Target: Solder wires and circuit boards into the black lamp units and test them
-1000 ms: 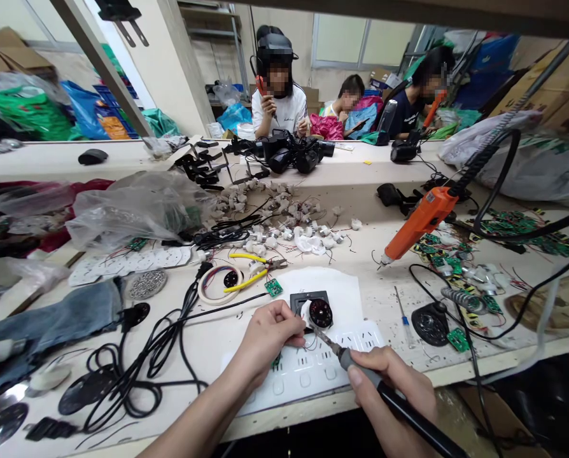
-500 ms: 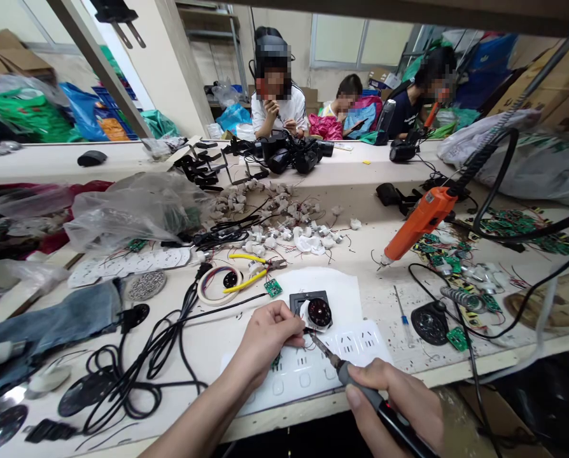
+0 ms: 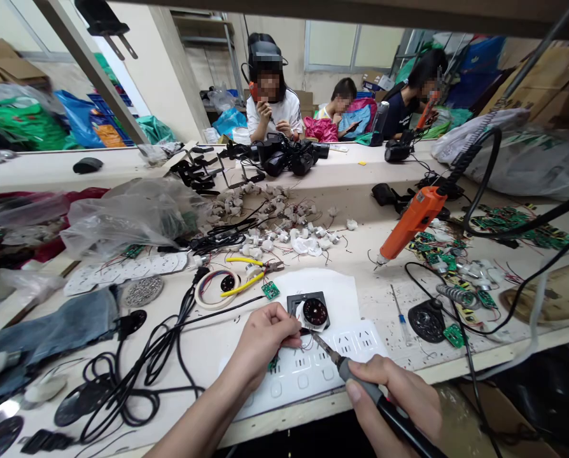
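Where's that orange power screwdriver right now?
The orange power screwdriver hangs tilted over the bench's right side, above scattered green circuit boards.

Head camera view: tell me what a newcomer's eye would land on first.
First, the two bare hands at the near edge: the right hand holds a soldering iron with its tip at a small round speaker, where the left hand pinches fine wires. Next, the bright orange power screwdriver hanging on a coiled cable to the right. Behind, scattered white parts and black cables clutter the workbench.
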A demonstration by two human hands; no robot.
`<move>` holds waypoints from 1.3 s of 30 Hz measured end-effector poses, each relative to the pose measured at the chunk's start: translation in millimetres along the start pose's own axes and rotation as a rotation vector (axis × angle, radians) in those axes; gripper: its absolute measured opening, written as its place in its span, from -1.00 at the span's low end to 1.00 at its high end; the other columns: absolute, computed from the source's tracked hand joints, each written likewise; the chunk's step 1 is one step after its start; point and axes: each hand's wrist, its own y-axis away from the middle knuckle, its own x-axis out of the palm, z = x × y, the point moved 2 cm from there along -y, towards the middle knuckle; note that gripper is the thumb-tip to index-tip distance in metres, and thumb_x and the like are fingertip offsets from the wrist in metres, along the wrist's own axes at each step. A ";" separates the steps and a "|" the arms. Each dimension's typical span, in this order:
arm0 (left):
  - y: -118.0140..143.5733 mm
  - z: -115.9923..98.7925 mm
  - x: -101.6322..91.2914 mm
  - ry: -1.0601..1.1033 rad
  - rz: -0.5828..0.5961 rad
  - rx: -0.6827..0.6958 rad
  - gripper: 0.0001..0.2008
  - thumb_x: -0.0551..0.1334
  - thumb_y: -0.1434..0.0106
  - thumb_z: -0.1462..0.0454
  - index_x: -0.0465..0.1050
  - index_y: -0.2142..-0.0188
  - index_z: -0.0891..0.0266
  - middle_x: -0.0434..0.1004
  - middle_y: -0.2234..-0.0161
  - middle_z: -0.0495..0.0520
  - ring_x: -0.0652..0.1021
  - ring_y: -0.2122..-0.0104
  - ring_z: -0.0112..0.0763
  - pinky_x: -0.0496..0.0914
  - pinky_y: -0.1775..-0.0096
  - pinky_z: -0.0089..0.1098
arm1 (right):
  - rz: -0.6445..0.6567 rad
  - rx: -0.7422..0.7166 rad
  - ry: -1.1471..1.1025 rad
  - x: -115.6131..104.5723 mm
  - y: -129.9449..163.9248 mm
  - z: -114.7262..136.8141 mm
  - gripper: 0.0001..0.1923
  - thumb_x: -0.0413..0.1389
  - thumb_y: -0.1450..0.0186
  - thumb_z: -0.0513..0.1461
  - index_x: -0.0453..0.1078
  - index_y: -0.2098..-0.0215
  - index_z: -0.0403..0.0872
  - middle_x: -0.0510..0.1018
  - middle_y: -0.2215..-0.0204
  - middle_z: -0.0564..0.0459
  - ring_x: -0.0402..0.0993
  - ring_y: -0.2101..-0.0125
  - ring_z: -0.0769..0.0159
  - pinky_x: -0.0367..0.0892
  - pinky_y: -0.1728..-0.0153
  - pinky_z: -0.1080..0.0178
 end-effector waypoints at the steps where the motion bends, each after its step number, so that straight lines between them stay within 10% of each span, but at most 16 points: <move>1: -0.3 0.5 -0.2 0.000 0.001 0.002 -0.73 0.37 0.16 0.22 0.27 0.66 0.22 0.46 0.65 -0.05 0.49 0.61 -0.48 0.42 0.45 -0.45 | -0.002 0.002 -0.002 0.2 0.3 -1.0 -0.87 0.14 -0.30 -0.12 0.49 0.29 0.03 0.58 0.48 0.08 0.51 0.50 0.30 0.42 0.47 0.32; 39: 12.7 -1.7 0.0 -0.113 0.045 0.025 -0.74 0.40 0.20 0.26 0.29 0.69 0.24 0.51 0.47 -0.01 0.44 0.49 -0.48 0.30 0.41 -0.48 | -0.033 0.102 0.045 -5.4 16.1 -4.9 -0.75 0.12 -0.32 -0.02 0.50 0.38 0.04 0.52 0.53 0.09 0.33 0.62 0.36 0.33 0.54 0.32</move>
